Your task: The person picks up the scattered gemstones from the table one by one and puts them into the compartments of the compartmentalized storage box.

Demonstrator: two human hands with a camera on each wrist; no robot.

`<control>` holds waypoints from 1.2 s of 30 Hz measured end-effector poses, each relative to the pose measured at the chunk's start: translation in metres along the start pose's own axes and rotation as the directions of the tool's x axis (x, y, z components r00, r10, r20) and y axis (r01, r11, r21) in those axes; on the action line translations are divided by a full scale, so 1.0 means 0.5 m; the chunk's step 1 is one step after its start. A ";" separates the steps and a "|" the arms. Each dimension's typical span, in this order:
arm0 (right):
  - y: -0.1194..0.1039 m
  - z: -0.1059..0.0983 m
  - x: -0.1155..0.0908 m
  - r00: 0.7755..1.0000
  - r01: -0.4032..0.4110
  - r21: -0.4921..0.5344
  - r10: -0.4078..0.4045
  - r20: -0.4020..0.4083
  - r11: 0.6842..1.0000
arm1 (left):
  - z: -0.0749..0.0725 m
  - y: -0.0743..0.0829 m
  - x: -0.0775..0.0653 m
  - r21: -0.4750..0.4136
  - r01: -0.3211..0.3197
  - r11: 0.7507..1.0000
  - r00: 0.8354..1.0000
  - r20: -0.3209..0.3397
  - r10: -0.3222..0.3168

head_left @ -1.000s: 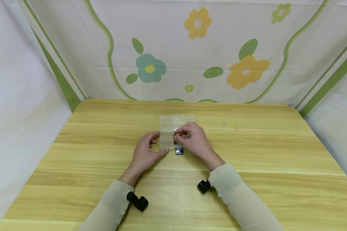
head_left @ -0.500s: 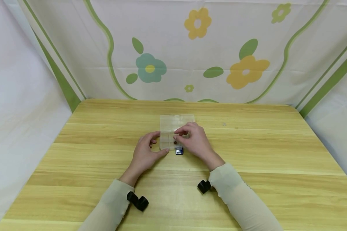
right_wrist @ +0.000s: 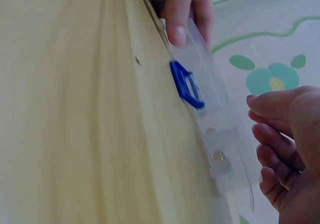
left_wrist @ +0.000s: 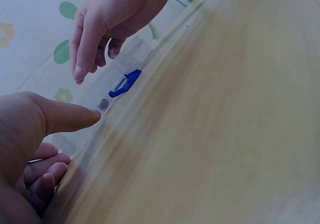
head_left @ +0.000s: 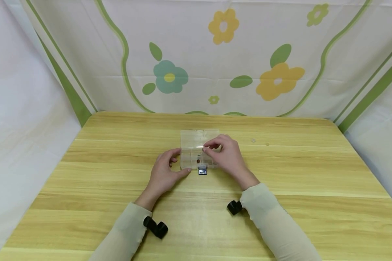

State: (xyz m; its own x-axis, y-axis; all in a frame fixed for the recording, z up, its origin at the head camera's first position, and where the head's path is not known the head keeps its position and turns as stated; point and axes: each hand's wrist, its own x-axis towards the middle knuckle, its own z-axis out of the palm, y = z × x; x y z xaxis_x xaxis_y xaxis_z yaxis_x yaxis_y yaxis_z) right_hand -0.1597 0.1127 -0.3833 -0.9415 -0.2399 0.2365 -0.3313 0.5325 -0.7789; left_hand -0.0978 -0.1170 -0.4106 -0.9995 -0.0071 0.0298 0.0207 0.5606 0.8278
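Observation:
A clear plastic compartment box (head_left: pixel 186 163) stands on the table with its lid (head_left: pixel 191 139) raised at the back. My left hand (head_left: pixel 164 172) grips its left end, thumb at the front edge and index finger towards the back. A blue latch (head_left: pixel 202 170) sticks out at the front. Inside a middle compartment lies a small dark brown round piece (head_left: pixel 198 161), with something tiny and greenish behind it. Over the right part of the box hovers my right hand (head_left: pixel 227 154), thumb and index tips close together; nothing shows between them. In the right wrist view, round shapes (right_wrist: pixel 219 156) show through the wall.
Two tiny round pieces, one greyish (head_left: pixel 253 140) and one yellowish (head_left: pixel 267 144), lie on the wooden table (head_left: pixel 297 174) right of the box. Behind the table hangs a white curtain (head_left: pixel 196 54) with printed flowers. A black wrist camera (head_left: pixel 156 227) sits on the left sleeve.
My right hand has moved right and slightly back from the middle compartment, uncovering more of it. The greenish bit seen at its fingertips a second ago is no longer there. My left hand stays put.

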 end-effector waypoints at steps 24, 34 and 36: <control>0.107 -0.105 0.002 0.968 -0.184 -0.031 0.176 -0.179 0.982 | 0.000 0.003 -0.004 -0.014 0.010 1.000 1.000 0.005 -0.010; 0.142 -0.141 -0.002 0.927 -0.313 0.020 0.310 -0.212 0.950 | 0.000 -0.001 -0.002 -0.009 -0.001 1.000 1.000 0.006 0.001; 0.146 -0.146 -0.003 0.923 -0.327 0.016 0.322 -0.211 0.945 | 0.000 -0.002 -0.002 -0.009 -0.001 1.000 1.000 0.006 0.002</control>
State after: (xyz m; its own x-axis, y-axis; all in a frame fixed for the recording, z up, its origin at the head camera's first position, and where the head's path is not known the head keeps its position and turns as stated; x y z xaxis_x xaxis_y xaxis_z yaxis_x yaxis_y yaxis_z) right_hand -0.1869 0.2112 -0.3982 -0.9885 0.1217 0.0897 -0.0047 0.5686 -0.8226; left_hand -0.0968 -0.1175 -0.4113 -0.9996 -0.0012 0.0277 0.0224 0.5535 0.8326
